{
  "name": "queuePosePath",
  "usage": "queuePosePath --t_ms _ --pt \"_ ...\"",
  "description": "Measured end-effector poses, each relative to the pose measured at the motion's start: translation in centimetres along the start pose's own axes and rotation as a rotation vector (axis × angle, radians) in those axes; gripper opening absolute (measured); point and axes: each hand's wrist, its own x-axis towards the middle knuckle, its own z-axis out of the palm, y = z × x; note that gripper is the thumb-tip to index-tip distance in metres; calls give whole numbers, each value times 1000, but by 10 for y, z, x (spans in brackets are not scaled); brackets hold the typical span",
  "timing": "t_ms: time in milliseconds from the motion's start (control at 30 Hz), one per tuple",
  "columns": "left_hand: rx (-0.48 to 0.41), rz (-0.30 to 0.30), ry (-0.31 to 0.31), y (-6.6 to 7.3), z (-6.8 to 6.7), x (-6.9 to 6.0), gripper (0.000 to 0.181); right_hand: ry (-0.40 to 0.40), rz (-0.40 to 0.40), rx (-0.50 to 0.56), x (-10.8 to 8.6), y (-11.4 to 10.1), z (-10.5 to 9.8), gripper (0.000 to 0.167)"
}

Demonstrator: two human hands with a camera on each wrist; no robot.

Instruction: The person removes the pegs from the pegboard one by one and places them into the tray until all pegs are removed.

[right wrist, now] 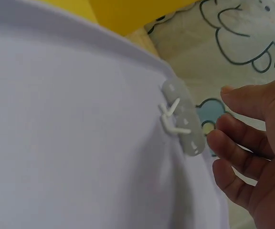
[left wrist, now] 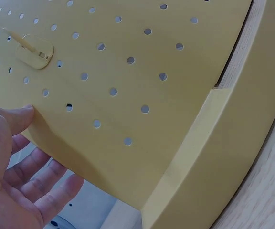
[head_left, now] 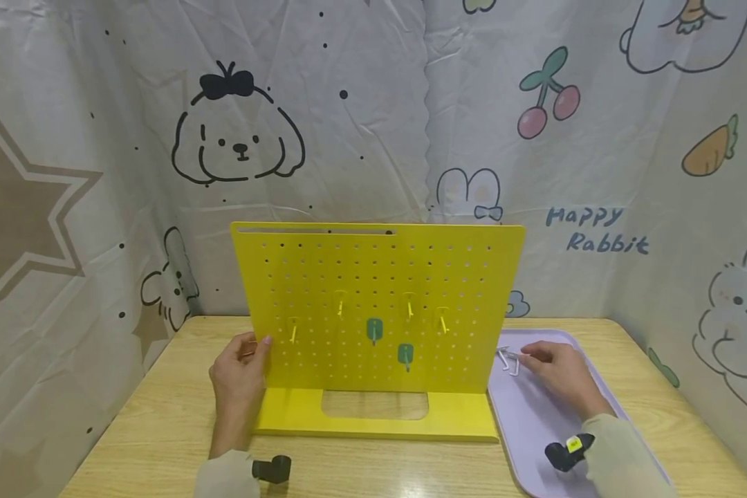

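A yellow pegboard [head_left: 361, 373] stands upright on its base, with several yellow hooks [head_left: 409, 304] and two green hooks [head_left: 374, 330] on its face. My left hand [head_left: 239, 373] grips the board's left edge; in the left wrist view the thumb lies on the front and the other fingers [left wrist: 56, 195] reach behind. At the far end of the lilac tray [head_left: 535, 422] lies a pale grey hook plate [right wrist: 191, 136] with white bent prongs. Beside it is my right hand [right wrist: 266, 143], its fingers relaxed and a small gap short of the plate.
The board and tray share a wooden table [head_left: 162, 408], the tray close along the board's right side. A patterned cloth [head_left: 373, 104] hangs behind and at both sides. A rectangular cutout shows the tabletop through the board's base.
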Motion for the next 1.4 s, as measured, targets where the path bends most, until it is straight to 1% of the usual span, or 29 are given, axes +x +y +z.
queuePosePath --t_ms 133,300,433,567,700,800,1033,1167,1267,1400 --pt "-4 8 6 0 0 0 38 38 -24 13 -7 -10 -3 32" --pt "-22 22 8 0 0 0 36 65 -9 41 -18 -29 -7 34" --pt "-16 30 9 1 -1 0 37 105 -27 71 -27 -45 -11 35" --pt "-4 33 10 0 -1 0 38 166 -106 98 -33 -59 -12 32" --pt "-8 16 5 0 -1 0 39 212 -220 136 -36 -73 -9 25" --pt "-17 8 -1 0 -1 0 40 212 -265 176 -39 -83 -8 23" --pt "-5 22 5 1 -1 0 40 206 -312 217 -39 -105 -8 20" --pt "-3 16 3 1 0 1 39 203 -348 238 -38 -114 -5 18" --pt "-6 12 2 1 0 1 38 196 -365 252 -37 -120 -3 17" --pt "-13 6 1 1 0 0 37 180 -364 285 -37 -128 1 19"
